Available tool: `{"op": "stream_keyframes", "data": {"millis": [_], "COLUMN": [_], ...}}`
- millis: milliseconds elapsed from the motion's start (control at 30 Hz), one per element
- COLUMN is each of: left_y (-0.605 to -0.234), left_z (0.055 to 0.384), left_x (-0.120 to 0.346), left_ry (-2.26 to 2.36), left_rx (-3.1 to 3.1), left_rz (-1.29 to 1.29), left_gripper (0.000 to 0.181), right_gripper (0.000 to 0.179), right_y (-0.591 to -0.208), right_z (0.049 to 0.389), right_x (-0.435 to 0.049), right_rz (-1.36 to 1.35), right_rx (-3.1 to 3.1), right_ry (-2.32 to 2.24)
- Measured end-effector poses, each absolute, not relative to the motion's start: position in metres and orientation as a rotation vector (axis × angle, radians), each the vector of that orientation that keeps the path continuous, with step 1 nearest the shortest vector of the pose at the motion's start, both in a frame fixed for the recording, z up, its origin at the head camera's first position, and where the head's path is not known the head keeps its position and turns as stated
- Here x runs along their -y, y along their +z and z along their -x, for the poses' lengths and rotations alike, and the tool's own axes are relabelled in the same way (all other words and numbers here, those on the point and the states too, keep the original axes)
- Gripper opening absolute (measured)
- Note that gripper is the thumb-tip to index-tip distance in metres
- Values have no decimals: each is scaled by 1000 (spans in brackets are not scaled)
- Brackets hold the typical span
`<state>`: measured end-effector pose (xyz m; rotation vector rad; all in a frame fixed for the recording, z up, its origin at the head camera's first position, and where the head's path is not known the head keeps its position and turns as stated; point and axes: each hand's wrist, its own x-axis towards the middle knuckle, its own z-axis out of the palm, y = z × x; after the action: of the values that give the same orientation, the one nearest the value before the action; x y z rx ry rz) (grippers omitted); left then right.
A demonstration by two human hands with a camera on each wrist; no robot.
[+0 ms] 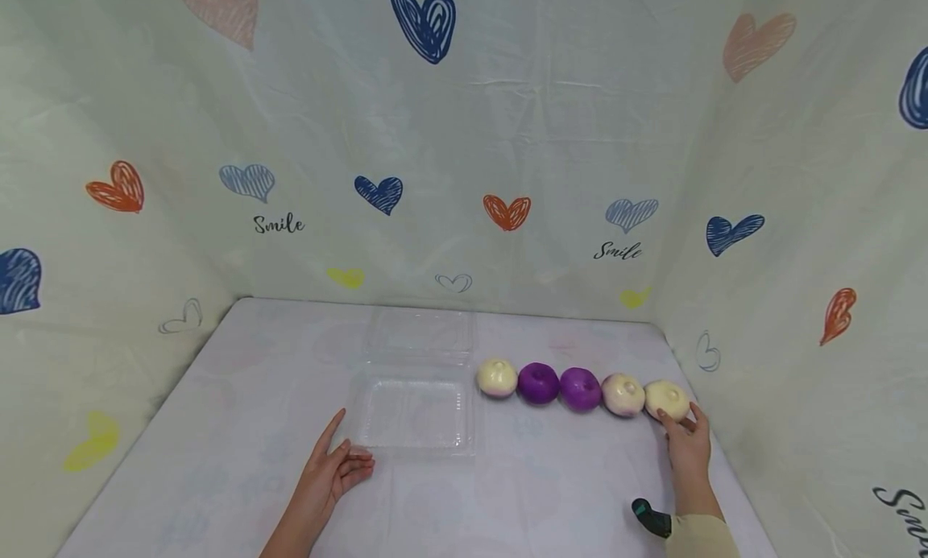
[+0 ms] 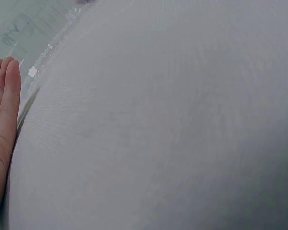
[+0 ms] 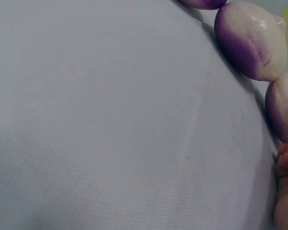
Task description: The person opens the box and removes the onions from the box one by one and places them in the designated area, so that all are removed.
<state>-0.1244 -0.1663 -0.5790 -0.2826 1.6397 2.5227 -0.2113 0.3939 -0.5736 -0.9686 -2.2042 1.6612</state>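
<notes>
A row of glossy round turnips runs across the right half of the table in the head view. At its right end is a cream turnip, purple underneath in the right wrist view. My right hand holds this one, thumb at its front and fingers along its right side. Beside it sits another cream-and-purple turnip. Two purple turnips and a cream one continue the row leftward. My left hand, index finger extended and the others loosely bent, is at the near-left corner of a clear plastic box.
The box's clear lid lies folded back behind it. A white cloth covers the table. Heart-printed curtains stand along the back and both sides. A dark strap end sticks out at the right wrist.
</notes>
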Motion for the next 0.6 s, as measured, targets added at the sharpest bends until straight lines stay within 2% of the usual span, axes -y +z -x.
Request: {"op": "stream_keyframes", "data": {"millis": [600], "left_y": [-573], "left_z": [121], "left_x": [164], "left_ry": [2466], "left_rx": [-1713], "left_rz": [331], "left_gripper": [65], "right_gripper": [84], "right_y": [-574], "right_z": [210], "right_x": [-398], "right_rz": [924], "right_rx": [2217], "right_ry": [1674]}}
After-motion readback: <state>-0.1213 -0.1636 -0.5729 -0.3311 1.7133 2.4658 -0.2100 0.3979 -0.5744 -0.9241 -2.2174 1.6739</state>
